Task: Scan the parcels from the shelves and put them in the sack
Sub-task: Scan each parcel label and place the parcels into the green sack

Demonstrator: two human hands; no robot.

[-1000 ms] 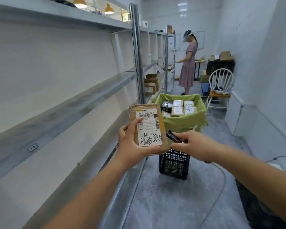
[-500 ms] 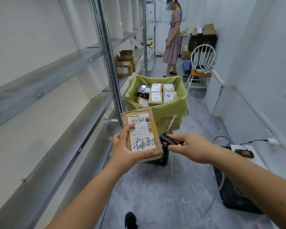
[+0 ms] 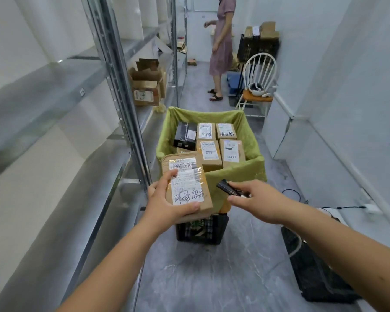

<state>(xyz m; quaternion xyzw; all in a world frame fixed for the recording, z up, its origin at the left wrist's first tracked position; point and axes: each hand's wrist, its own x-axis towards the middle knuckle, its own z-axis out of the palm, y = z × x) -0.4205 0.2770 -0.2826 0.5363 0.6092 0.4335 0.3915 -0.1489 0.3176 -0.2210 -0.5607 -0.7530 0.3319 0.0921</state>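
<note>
While the left hand (image 3: 167, 203) grips a flat brown cardboard parcel (image 3: 186, 180) with a glossy white label, the right hand (image 3: 254, 200) pinches a slim black scanner (image 3: 229, 189) just beside it. Beyond, over a black plastic crate (image 3: 200, 230), the green fabric sack (image 3: 236, 174) holds taped boxes; metal shelves (image 3: 72, 93) line its left side.

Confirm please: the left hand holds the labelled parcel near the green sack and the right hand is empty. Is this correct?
Not quite. In the head view the right hand is not empty: it holds a small black scanner. The rest stands: the left hand holds the labelled parcel near the green sack.
</note>
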